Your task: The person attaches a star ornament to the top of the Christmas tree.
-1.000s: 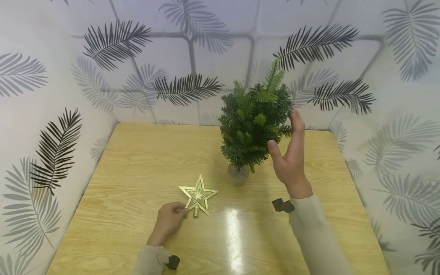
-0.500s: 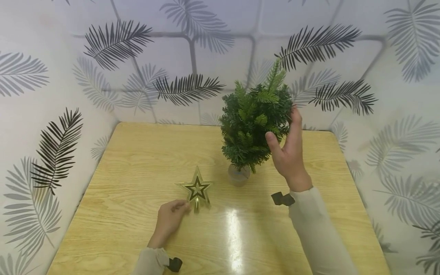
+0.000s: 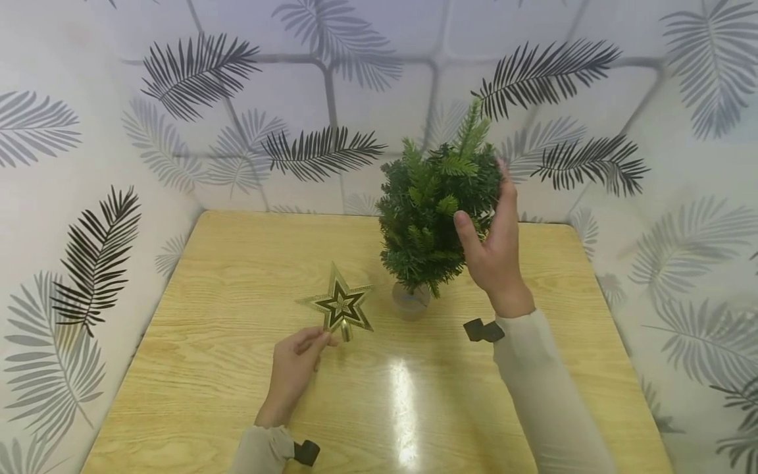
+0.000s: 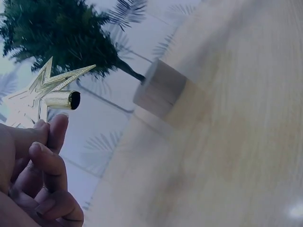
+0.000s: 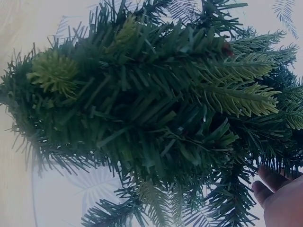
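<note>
A gold star tree topper point(image 3: 341, 304) with a short tube socket point(image 4: 64, 100) is pinched between the thumb and fingertips of my left hand point(image 3: 294, 368). It is raised off the table, just left of the small Christmas tree point(image 3: 435, 210). The green tree stands upright on a round wooden base point(image 4: 161, 89). On its right side is my right hand point(image 3: 496, 253), fingers stretched along the branches and thumb in front. Part of that hand is hidden behind the needles. In the right wrist view the branches point(image 5: 142, 104) fill most of the picture, with fingertips point(image 5: 265, 189) at the lower right.
The wooden table point(image 3: 237, 263) carries the tree near its back edge. Behind and beside it rise pale walls point(image 3: 379, 99) with a leaf pattern. A bright light reflection point(image 3: 403, 408) lies on the tabletop at the front.
My left hand has lifted the star off the table and moved it forward, tilting it. My right hand has moved up and slightly left, closer in along the tree. The tree stands where it was.
</note>
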Demonstrator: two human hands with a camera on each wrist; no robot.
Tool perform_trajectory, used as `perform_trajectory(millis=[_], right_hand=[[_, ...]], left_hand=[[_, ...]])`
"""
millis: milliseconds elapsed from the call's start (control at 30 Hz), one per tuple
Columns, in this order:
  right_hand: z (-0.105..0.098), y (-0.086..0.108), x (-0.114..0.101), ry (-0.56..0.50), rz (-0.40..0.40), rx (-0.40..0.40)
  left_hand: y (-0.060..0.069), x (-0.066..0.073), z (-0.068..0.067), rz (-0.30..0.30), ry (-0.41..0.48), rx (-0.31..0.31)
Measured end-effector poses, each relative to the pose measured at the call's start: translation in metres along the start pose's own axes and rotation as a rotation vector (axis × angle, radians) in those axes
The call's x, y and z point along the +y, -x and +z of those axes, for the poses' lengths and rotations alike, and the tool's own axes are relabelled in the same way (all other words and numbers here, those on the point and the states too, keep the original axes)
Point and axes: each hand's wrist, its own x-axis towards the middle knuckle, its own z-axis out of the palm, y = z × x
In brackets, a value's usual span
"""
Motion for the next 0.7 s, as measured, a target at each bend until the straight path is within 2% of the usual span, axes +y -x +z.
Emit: perform_trajectory(millis=[133,300,700], right_hand=[[0.000,-0.005,-0.012,-0.018,0.034,-0.002],[0.004,-0.008,-0.011,-0.035,0.031,0.028],[0.012,-0.009,-0.008,-0.070,0.033,0.114]], left_hand=[[0.001,0.017,0.003,0.068,0.072,0.017],[0.000,0.036,0.007,0.143,0.124,0.024],[-0.019,0.070,0.021,0.251,0.175,0.015]])
